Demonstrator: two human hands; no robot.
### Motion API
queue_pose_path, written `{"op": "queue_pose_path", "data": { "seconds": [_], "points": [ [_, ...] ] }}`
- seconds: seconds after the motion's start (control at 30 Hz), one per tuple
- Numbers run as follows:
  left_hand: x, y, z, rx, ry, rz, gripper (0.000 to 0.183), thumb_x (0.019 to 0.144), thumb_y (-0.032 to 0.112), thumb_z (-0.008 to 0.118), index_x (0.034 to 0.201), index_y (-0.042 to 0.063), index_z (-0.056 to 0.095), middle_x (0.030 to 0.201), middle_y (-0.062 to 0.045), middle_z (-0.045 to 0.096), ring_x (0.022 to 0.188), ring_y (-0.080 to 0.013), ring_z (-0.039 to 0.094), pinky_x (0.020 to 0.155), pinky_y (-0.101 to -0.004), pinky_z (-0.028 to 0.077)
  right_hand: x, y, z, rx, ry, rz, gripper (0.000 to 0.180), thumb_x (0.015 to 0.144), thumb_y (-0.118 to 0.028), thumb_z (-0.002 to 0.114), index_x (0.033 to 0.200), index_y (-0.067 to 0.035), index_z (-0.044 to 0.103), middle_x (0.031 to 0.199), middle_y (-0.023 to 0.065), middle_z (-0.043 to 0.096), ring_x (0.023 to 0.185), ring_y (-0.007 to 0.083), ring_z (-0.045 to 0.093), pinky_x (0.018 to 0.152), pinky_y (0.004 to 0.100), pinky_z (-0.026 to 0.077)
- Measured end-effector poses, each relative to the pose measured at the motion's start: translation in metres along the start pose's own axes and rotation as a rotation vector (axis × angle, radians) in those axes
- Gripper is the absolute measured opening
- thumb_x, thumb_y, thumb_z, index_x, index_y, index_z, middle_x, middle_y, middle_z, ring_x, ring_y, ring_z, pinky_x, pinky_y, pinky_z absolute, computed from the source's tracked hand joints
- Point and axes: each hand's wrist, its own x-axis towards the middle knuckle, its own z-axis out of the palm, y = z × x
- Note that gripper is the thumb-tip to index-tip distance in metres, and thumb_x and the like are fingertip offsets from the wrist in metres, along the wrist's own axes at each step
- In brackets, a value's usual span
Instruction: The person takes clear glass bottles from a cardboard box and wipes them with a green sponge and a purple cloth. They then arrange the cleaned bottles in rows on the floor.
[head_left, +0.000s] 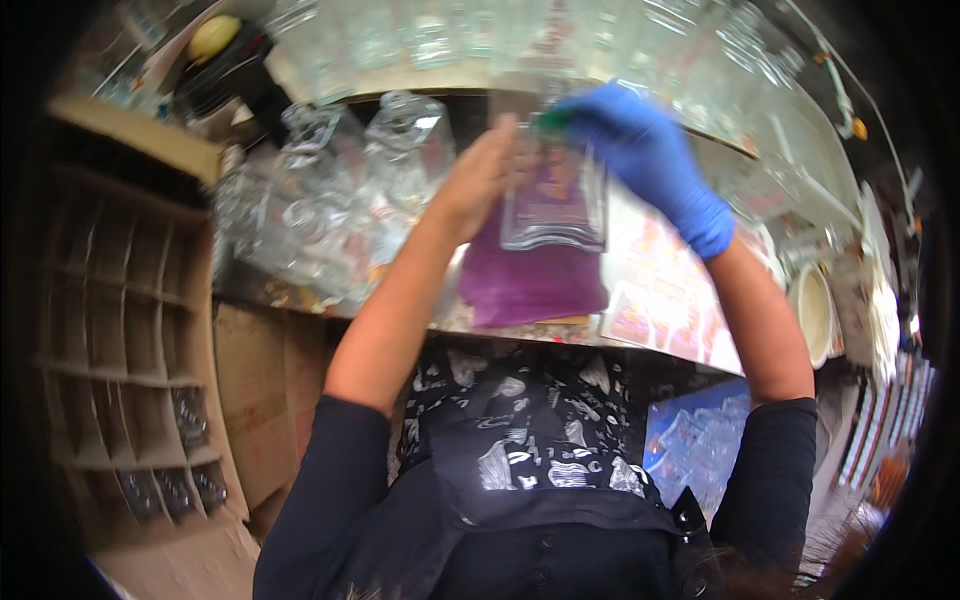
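A clear square glass bottle (553, 217) with reddish print lies on a folded purple cloth (529, 292), its base towards me. My left hand (484, 176) is bare and grips the bottle's left side near the upper end. In a blue glove, my right hand (637, 150) holds a small green object (555, 120) against or just over the bottle's upper part. Motion blur hides what the green object is and exactly where the fingertips lie. Printed sheets (667, 292) lie on the bench to the right of the cloth.
Several clear glass bottles (409, 142) crowd the bench at left, and more bottles (431, 41) line the back. At far left stands a divided cardboard box (124, 367) with a few bottles in its cells. An oval cream container (810, 315) is at right. Below lies a blue crate (660, 435) with glassware.
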Motion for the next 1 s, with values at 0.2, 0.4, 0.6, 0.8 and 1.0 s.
{"op": "queue_pose_path", "data": {
  "seconds": [0.2, 0.4, 0.6, 0.8, 1.0],
  "points": [
    [-0.015, 0.012, 0.024, 0.141, -0.007, 0.194, 0.06, 0.086, 0.033, 0.071, 0.128, -0.002, 0.047, 0.113, -0.009, 0.06, 0.101, -0.0151, 0.059, 0.089, -0.0304, 0.047, 0.019, 0.048, -0.062, 0.82, 0.084, 0.82, 0.033, 0.094, -0.031, 0.054, 0.107, -0.003, 0.067, 0.075, 0.0008, 0.059, 0.07, 0.0066, 0.056, 0.068, 0.0202, 0.044],
    [-0.1, 0.058, 0.002, 0.341, -0.315, 0.321, 0.071, 0.081, 0.021, 0.076, 0.139, 0.001, 0.039, 0.127, -0.01, 0.054, 0.118, -0.0196, 0.051, 0.102, -0.0341, 0.04, 0.024, -0.08, -0.017, 0.612, -0.334, 0.363, 0.028, 0.088, -0.012, 0.064, 0.113, -0.001, 0.064, 0.087, -0.0011, 0.061, 0.079, 0.0052, 0.055, 0.075, 0.0195, 0.045],
    [-0.2, 0.079, -0.04, 0.463, 0.201, 0.521, 0.07, 0.086, 0.03, 0.072, 0.142, 0.003, 0.038, 0.132, -0.013, 0.051, 0.126, -0.0226, 0.047, 0.106, -0.0371, 0.037, 0.019, -0.123, 0.042, 0.368, -0.237, 0.379, 0.017, 0.084, -0.014, 0.071, 0.087, -0.001, 0.061, 0.072, -0.0025, 0.055, 0.068, 0.003, 0.047, 0.061, 0.0202, 0.041],
    [-0.347, 0.106, -0.071, 1.187, 1.168, 0.632, 0.034, 0.082, 0.014, 0.072, 0.114, 0.006, 0.064, 0.111, -0.009, 0.063, 0.107, -0.0226, 0.058, 0.093, -0.0343, 0.046, 0.008, -0.114, 0.113, 0.309, -0.163, 0.289, 0.026, 0.083, -0.016, 0.074, 0.078, -0.001, 0.053, 0.064, -0.0015, 0.048, 0.061, 0.0036, 0.04, 0.053, 0.0223, 0.036],
    [-0.446, 0.128, -0.103, 1.886, 1.867, 0.418, 0.03, 0.078, 0.008, 0.069, 0.108, 0.009, 0.065, 0.114, -0.01, 0.058, 0.108, -0.0309, 0.051, 0.092, -0.0423, 0.043, 0.014, -0.088, 0.127, 0.437, -0.163, 0.358, 0.019, 0.088, -0.015, 0.07, 0.095, 0.0, 0.06, 0.073, -0.0049, 0.05, 0.064, 0.002, 0.04, 0.057, 0.0179, 0.034]
  ]
}}
